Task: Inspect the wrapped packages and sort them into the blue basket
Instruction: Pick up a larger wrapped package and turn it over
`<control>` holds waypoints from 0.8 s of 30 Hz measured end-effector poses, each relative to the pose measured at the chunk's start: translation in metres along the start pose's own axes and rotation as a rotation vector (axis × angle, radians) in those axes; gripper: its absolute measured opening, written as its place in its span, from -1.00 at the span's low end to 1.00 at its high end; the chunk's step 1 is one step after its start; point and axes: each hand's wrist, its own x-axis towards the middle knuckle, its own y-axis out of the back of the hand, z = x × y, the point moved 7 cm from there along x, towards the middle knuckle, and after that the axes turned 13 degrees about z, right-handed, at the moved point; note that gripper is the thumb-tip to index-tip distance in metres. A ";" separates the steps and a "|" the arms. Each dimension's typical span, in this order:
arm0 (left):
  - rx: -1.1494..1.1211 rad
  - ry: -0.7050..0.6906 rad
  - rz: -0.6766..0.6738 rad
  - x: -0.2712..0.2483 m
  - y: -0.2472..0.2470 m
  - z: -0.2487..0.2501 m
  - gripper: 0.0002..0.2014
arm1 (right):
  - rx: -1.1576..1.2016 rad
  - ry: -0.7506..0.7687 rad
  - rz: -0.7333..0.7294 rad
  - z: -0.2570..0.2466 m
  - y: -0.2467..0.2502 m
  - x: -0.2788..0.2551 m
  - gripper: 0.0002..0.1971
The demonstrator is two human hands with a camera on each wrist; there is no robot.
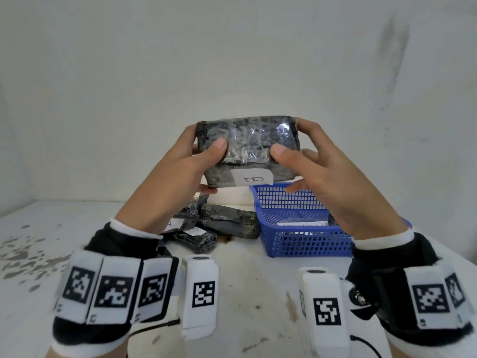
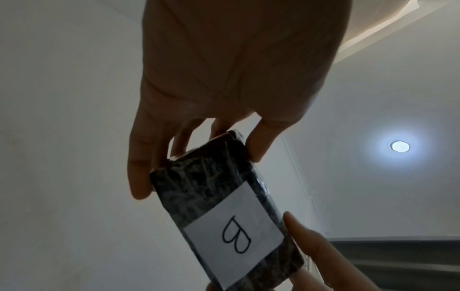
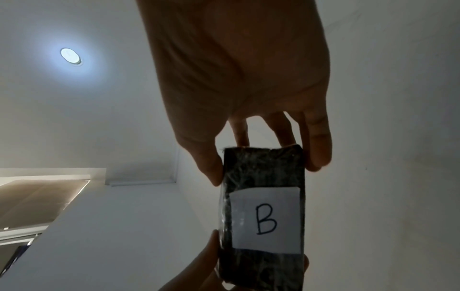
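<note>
I hold a black plastic-wrapped package (image 1: 247, 148) up in the air with both hands, above the table. My left hand (image 1: 198, 161) grips its left end, thumb on the near face and fingers behind. My right hand (image 1: 296, 156) grips the right end the same way. A white label marked "B" (image 1: 253, 179) sits on its lower side, plain in the left wrist view (image 2: 234, 234) and the right wrist view (image 3: 265, 218). The blue basket (image 1: 296, 239) stands on the table below and right of the package, with a white paper slip (image 1: 304, 224) inside.
Several more black wrapped packages (image 1: 227, 223) lie piled on the white table (image 1: 245, 280) just left of the basket. A white wall stands close behind. The table's near surface shows stains and chipped paint at left.
</note>
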 end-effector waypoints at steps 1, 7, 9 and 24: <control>-0.002 0.002 0.000 0.000 -0.001 0.000 -0.64 | -0.021 0.009 0.006 0.000 0.000 0.000 -0.54; 0.059 -0.076 -0.013 -0.005 -0.009 0.003 -0.59 | -0.045 0.039 0.025 -0.006 -0.001 -0.004 -0.38; 0.065 -0.077 0.001 -0.006 -0.010 0.004 -0.54 | -0.045 0.044 0.041 -0.004 -0.002 -0.003 -0.38; 0.041 -0.033 0.045 -0.004 -0.006 0.004 -0.75 | 0.016 0.004 0.037 -0.003 -0.002 -0.003 -0.43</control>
